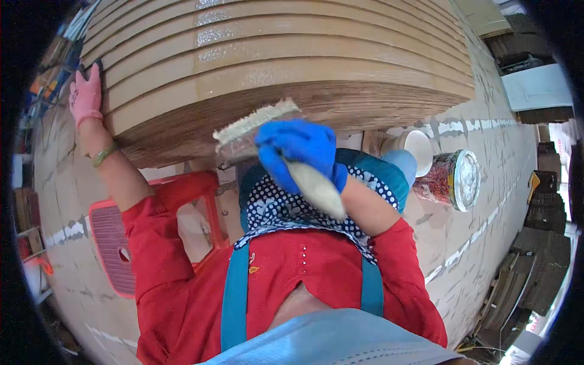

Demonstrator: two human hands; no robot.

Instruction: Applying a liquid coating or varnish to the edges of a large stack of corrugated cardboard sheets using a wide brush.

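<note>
A big stack of tan boards [261, 76] fills the far side, its edges stepped back in overlapping strips. Wet, shiny patches show on several strips. My left hand [86, 97], in a pink glove with dark fingertips, lies against the left edge of the stack with its fingers apart. In a blue glove, my right hand [301, 149] grips a wide flat brush [316, 191] by its pale handle. The brush's cream bristles are just in front of the near face of the stack, and I cannot tell whether they touch it.
A red plastic stool [204, 182] stands on the floor at my left. Right of my knees are a white bucket [420, 152] and a printed tin [447, 180] with a silvery top. Flattened cardboard [541, 243] is piled at the far right, below a white panel [535, 87].
</note>
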